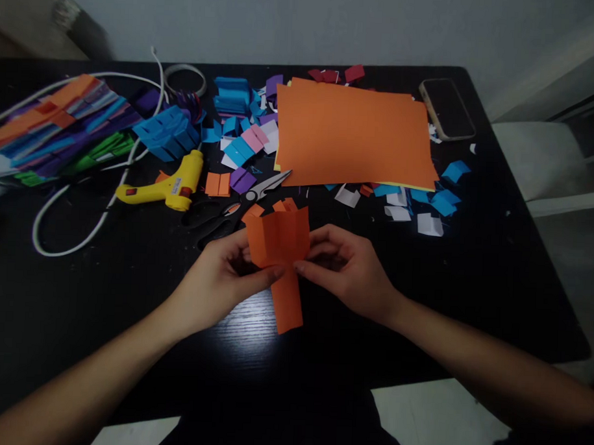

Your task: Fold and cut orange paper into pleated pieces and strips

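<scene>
Between both hands, above the dark table's front half, is a folded piece of orange paper [279, 238], wide at the top with a narrow strip hanging down. My left hand [230, 269] pinches its left side, thumb in front and fingers behind. On the other side my right hand [347, 266] grips the paper with thumb and fingertips. Just beyond the paper lie black-handled scissors [252, 196], blades pointing to the upper right. Part of their handles is close to my left hand. Small orange paper pieces [284, 205] show behind the held paper's top edge.
A stack of orange sheets [353, 133] lies at the back, with a phone [447, 109] to its right. A yellow glue gun [166, 182], a white cable [49, 204], a tape roll [185, 80] and bundles of coloured folded paper [61, 126] occupy the left. White scraps [429, 224] lie right.
</scene>
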`<state>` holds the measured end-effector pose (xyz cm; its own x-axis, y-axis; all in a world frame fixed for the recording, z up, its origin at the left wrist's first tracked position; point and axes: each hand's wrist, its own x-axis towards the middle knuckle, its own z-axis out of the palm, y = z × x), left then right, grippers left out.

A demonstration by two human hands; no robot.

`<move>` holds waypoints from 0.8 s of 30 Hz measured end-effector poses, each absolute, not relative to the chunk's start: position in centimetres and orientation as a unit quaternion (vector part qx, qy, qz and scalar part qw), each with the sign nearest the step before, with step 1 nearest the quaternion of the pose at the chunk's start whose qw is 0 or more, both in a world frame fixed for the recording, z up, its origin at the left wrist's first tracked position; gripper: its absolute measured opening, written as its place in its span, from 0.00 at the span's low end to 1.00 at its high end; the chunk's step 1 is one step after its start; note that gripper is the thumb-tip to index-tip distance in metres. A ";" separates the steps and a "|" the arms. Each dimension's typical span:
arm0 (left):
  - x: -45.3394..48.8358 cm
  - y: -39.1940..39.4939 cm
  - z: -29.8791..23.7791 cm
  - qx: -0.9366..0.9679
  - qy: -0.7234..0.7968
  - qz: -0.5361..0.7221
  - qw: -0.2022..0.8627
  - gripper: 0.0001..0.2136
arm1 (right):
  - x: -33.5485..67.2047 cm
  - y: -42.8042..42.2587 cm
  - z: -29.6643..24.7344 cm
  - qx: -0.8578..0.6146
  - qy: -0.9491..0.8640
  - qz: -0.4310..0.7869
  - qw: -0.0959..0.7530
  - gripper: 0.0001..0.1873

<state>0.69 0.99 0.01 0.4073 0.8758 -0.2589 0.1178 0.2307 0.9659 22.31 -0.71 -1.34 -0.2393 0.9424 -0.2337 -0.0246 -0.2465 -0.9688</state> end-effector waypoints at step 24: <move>0.7 1.2 -0.1 0.525 0.435 0.328 0.653 0.16 | 22.3 -0.4 -1.3 -0.506 -0.448 0.572 0.465 0.18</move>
<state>0.74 1.17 -0.10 0.4056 0.8862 -0.2240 0.0290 0.2324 0.9722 22.27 -0.38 -1.31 -0.0563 0.9853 -0.1613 -0.0789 -0.1654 -0.9831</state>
